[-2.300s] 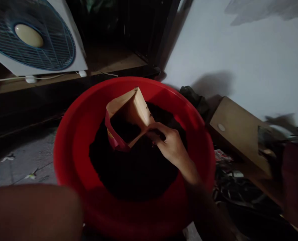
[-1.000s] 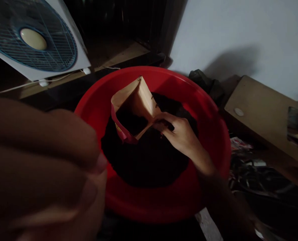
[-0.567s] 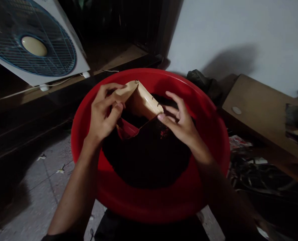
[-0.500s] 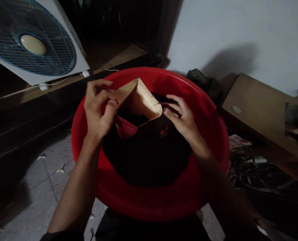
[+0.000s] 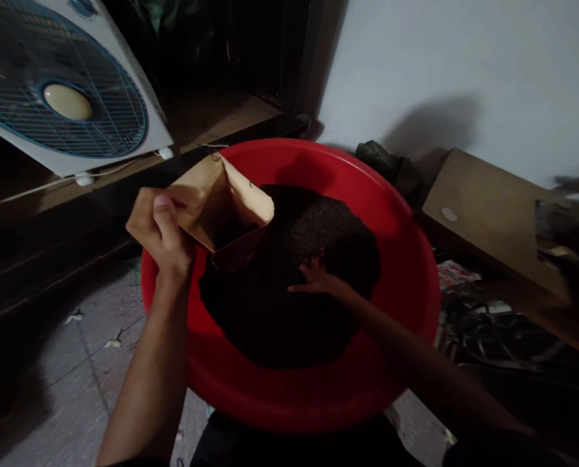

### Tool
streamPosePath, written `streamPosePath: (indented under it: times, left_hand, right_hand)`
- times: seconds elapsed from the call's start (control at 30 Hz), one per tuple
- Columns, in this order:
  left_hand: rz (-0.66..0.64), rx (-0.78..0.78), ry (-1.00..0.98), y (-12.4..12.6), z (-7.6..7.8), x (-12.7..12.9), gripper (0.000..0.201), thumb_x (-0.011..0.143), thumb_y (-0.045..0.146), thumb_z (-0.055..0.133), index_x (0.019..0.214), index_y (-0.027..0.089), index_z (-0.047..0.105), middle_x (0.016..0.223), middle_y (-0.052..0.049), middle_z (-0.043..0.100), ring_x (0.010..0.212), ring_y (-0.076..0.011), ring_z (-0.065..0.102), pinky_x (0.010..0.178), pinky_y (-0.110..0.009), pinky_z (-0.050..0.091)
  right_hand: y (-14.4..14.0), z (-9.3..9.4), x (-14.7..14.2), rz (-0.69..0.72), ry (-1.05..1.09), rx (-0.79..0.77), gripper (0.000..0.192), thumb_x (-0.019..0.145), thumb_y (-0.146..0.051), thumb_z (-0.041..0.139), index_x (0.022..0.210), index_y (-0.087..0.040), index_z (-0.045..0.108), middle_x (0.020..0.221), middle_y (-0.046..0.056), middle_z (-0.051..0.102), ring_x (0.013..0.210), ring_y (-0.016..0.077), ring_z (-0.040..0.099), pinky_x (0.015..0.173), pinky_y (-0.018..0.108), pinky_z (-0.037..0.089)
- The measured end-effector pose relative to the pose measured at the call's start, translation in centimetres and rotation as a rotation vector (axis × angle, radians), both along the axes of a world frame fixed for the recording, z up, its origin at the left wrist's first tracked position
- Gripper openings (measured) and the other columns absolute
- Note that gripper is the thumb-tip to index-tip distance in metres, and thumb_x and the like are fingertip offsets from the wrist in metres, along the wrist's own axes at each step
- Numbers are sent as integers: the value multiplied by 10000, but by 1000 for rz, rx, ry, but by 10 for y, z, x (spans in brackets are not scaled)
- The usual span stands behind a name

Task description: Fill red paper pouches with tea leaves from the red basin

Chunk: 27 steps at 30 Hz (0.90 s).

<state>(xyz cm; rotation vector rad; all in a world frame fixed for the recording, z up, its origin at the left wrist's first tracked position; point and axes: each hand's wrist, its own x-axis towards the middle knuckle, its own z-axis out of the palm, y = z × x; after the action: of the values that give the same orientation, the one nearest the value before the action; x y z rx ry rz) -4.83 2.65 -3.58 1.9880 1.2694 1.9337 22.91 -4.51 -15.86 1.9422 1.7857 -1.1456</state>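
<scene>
"Gripped in the left hand [image 5: 160,227], the paper bag [image 5: 224,211] was at the left side of the red basin [image 5: 411,285]."

"And the right hand [image 5: 320,281]?"

"It reached forward, loosely spread, to the dark grains [image 5: 289,331]."

Bag [image 5: 204,198] bars left — far basin [image 5: 352,185] (open).

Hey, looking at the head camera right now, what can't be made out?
All in the head view:
- Bottom of the paper bag: lost in shadow inside it.
- Left hand: fingertips other than the thumb's, hidden by the hand and bag.
- Right hand: too dark to tell how deep its fingertips sit in the dark grainy material.
- That material's kind: too dark and fine.
- Fan: cut off by the left edge.
</scene>
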Motion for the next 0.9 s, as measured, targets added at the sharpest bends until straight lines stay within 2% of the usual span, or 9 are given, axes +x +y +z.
streamPosePath:
  times: [0.13, 0.27, 0.37, 0.43, 0.53, 0.63, 0.77, 0.83, 0.9]
  left_hand:
    - [-45, 44, 89, -4, 2, 15, 460, 1010, 499, 355, 776, 214, 630, 763, -29, 623, 782, -177, 629, 715, -415, 428]
    - [-94, 78, 167, -6, 1, 26, 465, 1004, 520, 338, 782, 220, 616, 744, -47, 612, 744, -188, 603, 691, -398, 438]
    - [-97, 111, 175, -8, 0, 28, 439, 1009, 491, 335, 795, 225, 611, 744, -45, 614, 742, -189, 597, 697, -384, 441]
    - [-89, 127, 165, -11, 0, 29, 421, 1017, 455, 325, 814, 227, 614, 755, -45, 614, 750, -191, 594, 707, -384, 440]
    - [-114, 122, 164, -13, 1, 28, 429, 1018, 463, 306, 830, 238, 619, 774, -45, 616, 755, -198, 592, 729, -395, 444]
    - [-157, 96, 198, -13, 1, 28, 442, 1012, 502, 295, 851, 249, 619, 802, -48, 621, 779, -205, 602, 739, -397, 457]
    - [-223, 111, 280, -9, -3, 28, 358, 1015, 432, 321, 920, 232, 603, 838, -55, 618, 792, -191, 596, 703, -372, 467]
    - [-243, 110, 308, -8, -4, 29, 326, 1014, 411, 340, 939, 226, 598, 836, -51, 619, 781, -182, 594, 693, -357, 469]
    - [-228, 77, 332, -8, -5, 30, 318, 1013, 411, 354, 959, 222, 604, 845, -49, 634, 793, -181, 606, 703, -349, 476]
  right_hand:
    - [-20, -2, -31, 99, 42, -16, 1140, 693, -752, 698, 1579, -186, 256, 1619, 257, 215, 1460, 527, 234, 1088, 707, 295]
    - [-34, -3, -19, 167, 237, 15, 809, 720, -431, 770, 1444, -198, 493, 1464, 173, 519, 1398, 387, 434, 1135, 490, 364]
    - [-43, -5, -11, 28, 417, 37, 547, 637, -277, 776, 1165, -196, 658, 1149, 78, 712, 1112, 284, 652, 996, 370, 485]
    - [-44, 3, -12, -118, 491, 94, 348, 655, -265, 718, 986, -189, 644, 964, 34, 713, 932, 229, 677, 864, 335, 523]
    - [-33, 39, -15, -493, 672, 303, 239, 722, -303, 612, 934, -218, 542, 806, -17, 620, 703, 148, 611, 613, 261, 488]
    - [-11, 102, -14, -881, 1036, 618, 277, 715, -341, 630, 924, -260, 467, 751, -46, 533, 542, 108, 487, 418, 222, 321]
    - [19, 180, -21, -964, 1370, 848, 123, 785, -314, 566, 789, -243, 466, 762, -16, 513, 585, 105, 508, 426, 220, 352]
    - [31, 197, -35, -918, 1463, 925, 100, 808, -280, 580, 817, -235, 491, 801, -12, 527, 656, 111, 561, 525, 226, 454]
    - [40, 200, -52, -843, 1492, 992, 157, 799, -255, 629, 888, -229, 502, 859, -8, 553, 753, 127, 603, 702, 263, 540]
